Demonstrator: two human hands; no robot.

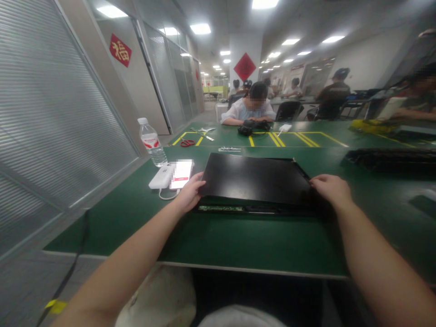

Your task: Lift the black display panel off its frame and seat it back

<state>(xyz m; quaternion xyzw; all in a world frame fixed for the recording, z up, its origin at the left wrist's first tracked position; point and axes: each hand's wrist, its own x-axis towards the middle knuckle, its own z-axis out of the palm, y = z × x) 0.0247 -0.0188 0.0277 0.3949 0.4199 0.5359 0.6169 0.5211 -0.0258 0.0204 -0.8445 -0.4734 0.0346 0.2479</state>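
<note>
A flat black screen panel (252,177) lies tilted over a black casing (296,211) on the green table. Its near edge is raised a little, so a strip of green circuit board (221,209) shows in the casing below. My left hand (190,193) is closed on the panel's left edge, thumb on top. At the right edge, my right hand (332,188) pinches the panel near the casing's rim; the fingertips there are partly hidden. Most of the casing's inside is covered by the panel.
Left of the panel are a water bottle (152,145), a white power bank (160,177) and a lit phone (182,175) with a cable. Farther back lie red-handled scissors (187,143) and a black bundle (254,127). A person (250,109) sits opposite. Dark parts (391,160) lie right.
</note>
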